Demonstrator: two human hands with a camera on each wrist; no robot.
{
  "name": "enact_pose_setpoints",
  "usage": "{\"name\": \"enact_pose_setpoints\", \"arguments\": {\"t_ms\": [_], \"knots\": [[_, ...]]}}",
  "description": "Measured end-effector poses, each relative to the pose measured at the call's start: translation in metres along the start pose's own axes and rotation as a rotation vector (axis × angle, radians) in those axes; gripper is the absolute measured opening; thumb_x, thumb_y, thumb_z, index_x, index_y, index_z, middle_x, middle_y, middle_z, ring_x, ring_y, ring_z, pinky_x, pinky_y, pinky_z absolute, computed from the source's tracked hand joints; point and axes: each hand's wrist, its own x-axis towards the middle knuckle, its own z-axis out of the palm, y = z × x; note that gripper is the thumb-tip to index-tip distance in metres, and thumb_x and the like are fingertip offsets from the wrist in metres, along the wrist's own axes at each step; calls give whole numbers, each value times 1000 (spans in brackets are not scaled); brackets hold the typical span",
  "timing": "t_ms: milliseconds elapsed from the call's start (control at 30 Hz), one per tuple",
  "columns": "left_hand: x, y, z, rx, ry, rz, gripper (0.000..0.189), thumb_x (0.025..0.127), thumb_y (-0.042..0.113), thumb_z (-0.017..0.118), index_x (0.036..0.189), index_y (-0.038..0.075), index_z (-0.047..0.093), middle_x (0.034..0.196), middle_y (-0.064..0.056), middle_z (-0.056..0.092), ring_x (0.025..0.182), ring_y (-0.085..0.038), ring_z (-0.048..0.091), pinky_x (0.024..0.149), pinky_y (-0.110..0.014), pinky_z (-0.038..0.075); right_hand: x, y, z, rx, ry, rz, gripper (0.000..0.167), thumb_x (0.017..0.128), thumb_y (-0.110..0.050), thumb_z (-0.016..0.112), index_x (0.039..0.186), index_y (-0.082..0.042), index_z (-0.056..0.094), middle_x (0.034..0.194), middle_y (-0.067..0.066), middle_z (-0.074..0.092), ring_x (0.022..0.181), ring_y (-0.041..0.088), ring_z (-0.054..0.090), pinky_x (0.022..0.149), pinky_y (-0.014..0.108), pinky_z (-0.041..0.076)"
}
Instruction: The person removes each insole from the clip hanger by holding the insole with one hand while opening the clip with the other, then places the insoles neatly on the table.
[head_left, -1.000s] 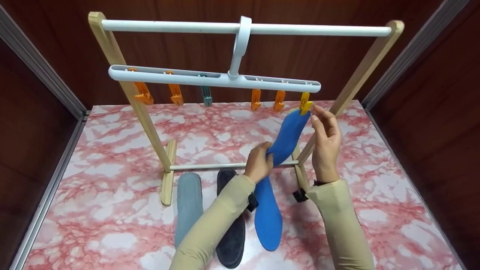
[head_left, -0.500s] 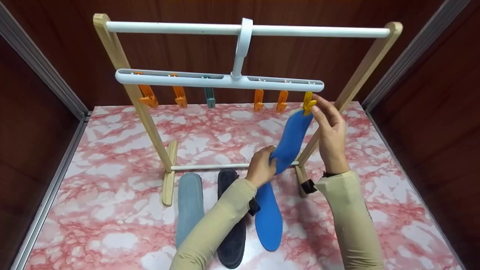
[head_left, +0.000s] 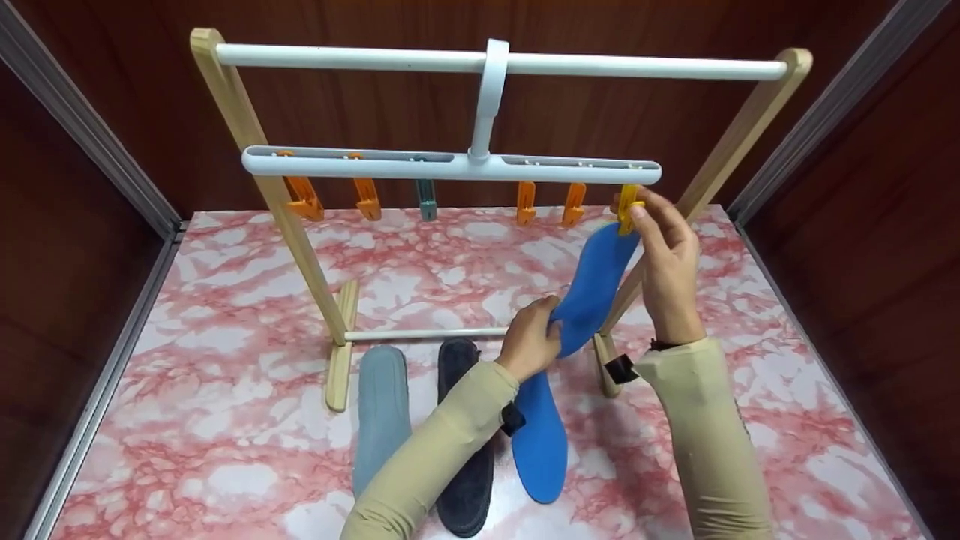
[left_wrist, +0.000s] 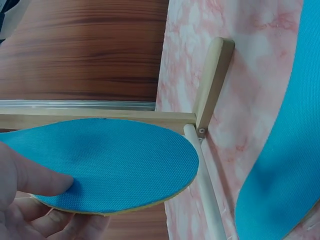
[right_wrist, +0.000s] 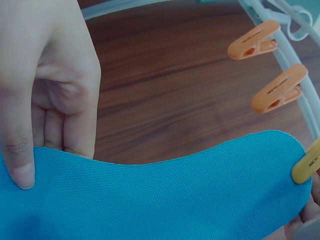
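My left hand (head_left: 531,337) pinches a blue insole (head_left: 595,289) near its lower end, thumb on the blue face and fingers behind, as the left wrist view shows. The insole slants up to the right, its upper tip in the jaws of a yellow clip (head_left: 628,208). This clip hangs at the right end of a white clip hanger (head_left: 360,163). My right hand (head_left: 673,262) pinches the yellow clip, thumb in front and fingertips partly hidden behind. In the right wrist view the clip (right_wrist: 307,165) sits over the insole's tip.
Orange clips (head_left: 526,204) and one dark green clip (head_left: 426,199) hang along the hanger. It hooks over the white top bar (head_left: 645,66) of a wooden rack (head_left: 300,262). Another blue insole (head_left: 541,450), a black insole (head_left: 465,480) and a grey insole (head_left: 381,405) lie on the marbled surface.
The right hand has come in from beside the clip and now pinches it. Clip, hanger, insole and left hand have shifted slightly right in the head view.
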Motion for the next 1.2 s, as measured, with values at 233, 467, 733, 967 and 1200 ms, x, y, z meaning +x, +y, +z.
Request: {"name": "enact_pose_setpoints", "arguments": {"t_ms": [233, 467, 733, 967, 1200], "knots": [[-1, 5, 1, -9, 12, 48, 15, 88, 0, 58, 102, 0, 62, 95, -13, 67, 90, -26, 64, 83, -34, 50, 2, -4, -2, 102, -34, -37, 26, 94, -10, 59, 118, 0, 63, 110, 15, 67, 106, 29, 62, 106, 35, 38], [-1, 7, 2, -29, 6, 49, 14, 88, 2, 58, 101, 0, 63, 94, -12, 66, 91, -25, 64, 83, -33, 50, 2, -8, -2, 158, -28, -50, 27, 93, -12, 61, 117, 2, 63, 112, 21, 64, 99, 26, 66, 106, 37, 40], [-4, 11, -1, -73, 15, 63, 15, 90, 4, 58, 104, 0, 63, 97, -12, 67, 94, -25, 64, 86, -32, 49, 4, -13, -2, 245, 11, -33, 30, 90, -13, 66, 115, 3, 64, 109, 17, 66, 99, 27, 66, 102, 35, 45], [-5, 10, -3, -76, 24, 89, 13, 90, 4, 59, 102, 0, 63, 97, -12, 67, 94, -25, 64, 86, -32, 49, 5, -17, -1, 251, 40, -33, 28, 89, -11, 67, 112, 4, 66, 106, 19, 67, 94, 27, 68, 98, 33, 48], [-8, 10, -6, -93, -11, 67, 13, 92, 5, 58, 103, 2, 62, 97, -12, 66, 93, -24, 64, 84, -32, 49, 6, -19, 2, 292, 96, 11, 26, 87, -7, 68, 111, 5, 68, 99, 18, 71, 89, 26, 70, 97, 33, 47]]}}
